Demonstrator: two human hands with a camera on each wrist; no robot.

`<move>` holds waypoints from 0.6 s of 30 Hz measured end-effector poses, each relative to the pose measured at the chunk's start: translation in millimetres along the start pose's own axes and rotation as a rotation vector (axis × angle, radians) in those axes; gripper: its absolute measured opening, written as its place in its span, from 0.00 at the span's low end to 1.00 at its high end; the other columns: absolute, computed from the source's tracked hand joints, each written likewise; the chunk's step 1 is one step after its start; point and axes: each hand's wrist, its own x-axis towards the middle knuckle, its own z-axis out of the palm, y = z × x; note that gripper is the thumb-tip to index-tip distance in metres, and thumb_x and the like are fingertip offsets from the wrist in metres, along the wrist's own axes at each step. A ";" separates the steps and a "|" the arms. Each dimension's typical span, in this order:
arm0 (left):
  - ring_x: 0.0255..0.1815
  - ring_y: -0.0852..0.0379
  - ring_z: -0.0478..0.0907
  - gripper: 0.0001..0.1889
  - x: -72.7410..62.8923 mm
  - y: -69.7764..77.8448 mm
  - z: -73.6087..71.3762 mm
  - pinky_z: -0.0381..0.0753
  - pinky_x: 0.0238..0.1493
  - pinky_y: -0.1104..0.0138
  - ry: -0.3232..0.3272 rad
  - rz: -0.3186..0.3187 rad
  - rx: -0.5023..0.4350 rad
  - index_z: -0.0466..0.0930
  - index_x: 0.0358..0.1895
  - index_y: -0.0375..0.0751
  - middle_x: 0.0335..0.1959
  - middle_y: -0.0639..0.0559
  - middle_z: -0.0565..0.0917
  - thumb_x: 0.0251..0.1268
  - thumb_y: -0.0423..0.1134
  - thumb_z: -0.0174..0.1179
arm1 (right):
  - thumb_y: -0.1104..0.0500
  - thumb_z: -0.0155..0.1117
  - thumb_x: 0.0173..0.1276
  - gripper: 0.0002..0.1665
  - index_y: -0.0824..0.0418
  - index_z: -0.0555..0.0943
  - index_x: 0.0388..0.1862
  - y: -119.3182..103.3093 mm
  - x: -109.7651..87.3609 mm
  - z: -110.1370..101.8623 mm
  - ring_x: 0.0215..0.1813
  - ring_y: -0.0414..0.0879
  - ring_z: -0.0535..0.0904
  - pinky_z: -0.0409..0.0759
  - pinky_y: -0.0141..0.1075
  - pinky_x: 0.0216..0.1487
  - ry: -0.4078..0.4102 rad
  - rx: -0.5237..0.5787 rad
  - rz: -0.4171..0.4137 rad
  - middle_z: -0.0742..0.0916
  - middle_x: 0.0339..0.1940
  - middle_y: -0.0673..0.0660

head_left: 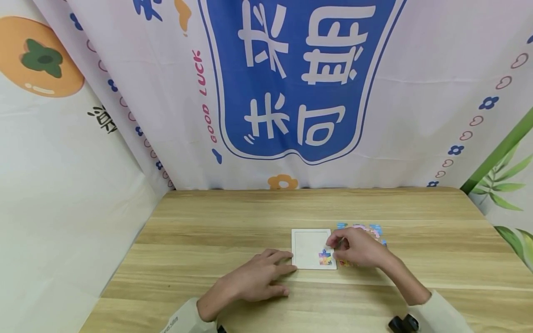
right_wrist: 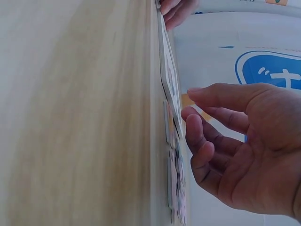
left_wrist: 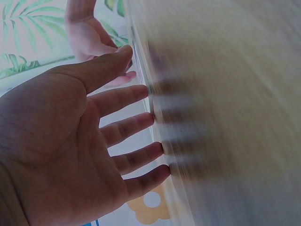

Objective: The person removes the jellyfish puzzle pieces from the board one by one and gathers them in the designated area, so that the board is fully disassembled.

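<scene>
A white square puzzle tray (head_left: 306, 249) lies flat on the table. Joined jigsaw pieces (head_left: 325, 259), coloured blue, pink and yellow, sit in its lower right corner. My left hand (head_left: 258, 276) rests at the tray's left side with fingers spread, two fingertips at its edge. Over the tray's right edge hovers my right hand (head_left: 360, 247), fingers bent loosely. In the right wrist view a gap shows between thumb and index finger, with nothing held. Loose jigsaw pieces (head_left: 376, 229) lie right of the tray, partly hidden under the right hand; they appear stacked or overlapping from the side.
The wood-grain table (head_left: 208, 231) extends around the tray on all sides. A printed cloth (head_left: 187, 115) with a blue sign hangs behind its far edge. Another white cloth (head_left: 62, 185) hangs along the left side. A dark object (head_left: 403, 323) is at the right sleeve.
</scene>
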 end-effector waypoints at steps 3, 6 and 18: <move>0.83 0.46 0.65 0.29 -0.3 -0.6 0.3 0.71 0.80 0.46 0.003 0.002 0.001 0.76 0.78 0.57 0.84 0.54 0.67 0.79 0.57 0.63 | 0.67 0.74 0.64 0.12 0.58 0.88 0.46 -2.7 1.7 2.5 0.33 0.38 0.78 0.79 0.30 0.34 -0.018 0.033 0.013 0.89 0.41 0.52; 0.83 0.46 0.65 0.29 0.0 -1.1 0.7 0.71 0.80 0.45 0.002 0.008 0.002 0.75 0.78 0.56 0.84 0.54 0.67 0.79 0.57 0.62 | 0.69 0.74 0.64 0.12 0.59 0.88 0.46 -3.3 2.8 4.1 0.30 0.39 0.79 0.79 0.30 0.32 -0.039 0.076 0.011 0.88 0.40 0.54; 0.84 0.46 0.64 0.29 0.9 -1.7 0.6 0.71 0.80 0.45 -0.001 0.009 0.008 0.75 0.78 0.56 0.84 0.53 0.67 0.80 0.57 0.62 | 0.69 0.79 0.57 0.15 0.58 0.87 0.42 -4.7 7.3 9.7 0.32 0.37 0.77 0.79 0.29 0.35 -0.067 0.021 -0.032 0.86 0.35 0.50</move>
